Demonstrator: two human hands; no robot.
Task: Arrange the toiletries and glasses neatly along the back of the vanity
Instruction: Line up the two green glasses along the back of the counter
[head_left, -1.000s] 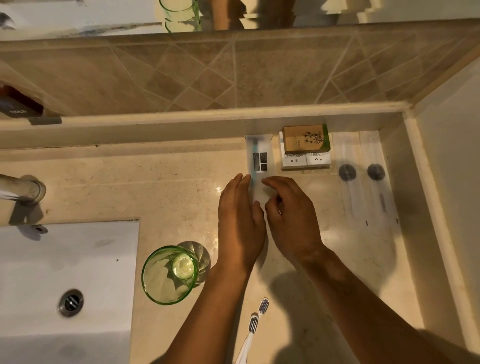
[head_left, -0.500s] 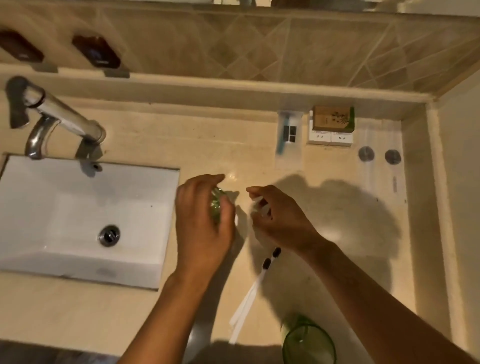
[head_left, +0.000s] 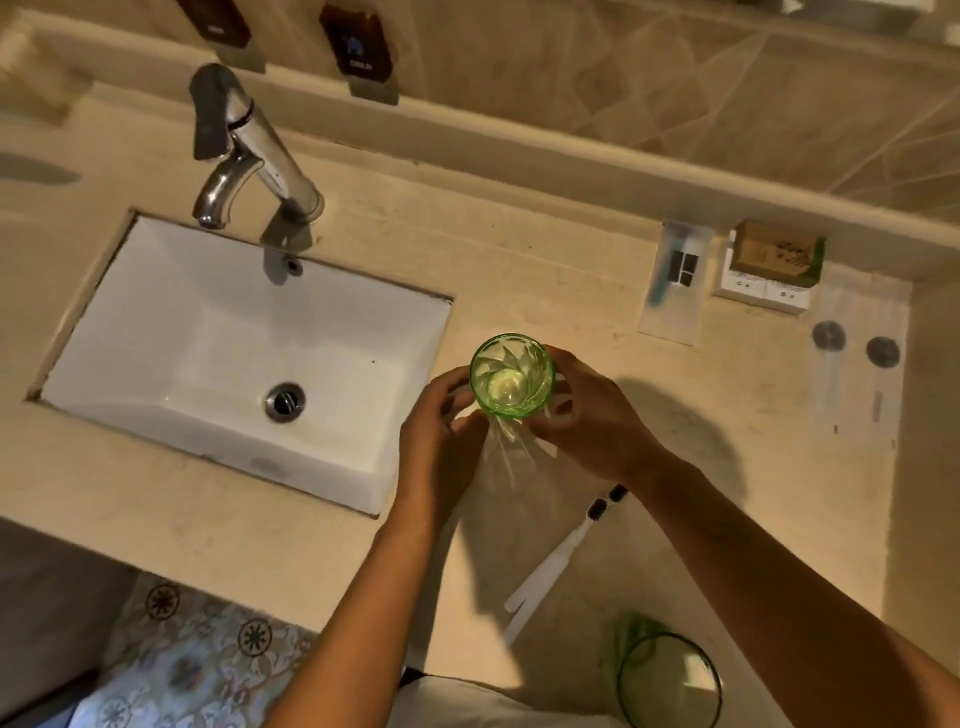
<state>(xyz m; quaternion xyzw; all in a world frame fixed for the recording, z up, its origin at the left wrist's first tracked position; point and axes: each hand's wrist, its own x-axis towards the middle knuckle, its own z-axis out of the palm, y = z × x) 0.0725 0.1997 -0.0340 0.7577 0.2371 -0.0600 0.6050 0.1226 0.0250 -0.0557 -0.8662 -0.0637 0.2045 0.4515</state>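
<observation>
Both hands close their grip on a ribbed green drinking glass (head_left: 511, 375), the left hand (head_left: 441, 431) and right hand (head_left: 597, 421) cupping its sides just right of the white rectangular sink (head_left: 156, 332). It stands upright over the beige stone counter (head_left: 519, 270); two white toothbrushes (head_left: 561, 551) lie nearer the front edge.

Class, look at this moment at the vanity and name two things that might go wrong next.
1. The ribbed green drinking glass is held between the left hand and right hand close to the white rectangular sink; a slip might chip it.
2. The second green glass stands near the counter's front edge, under the right forearm, which might knock it off.
</observation>
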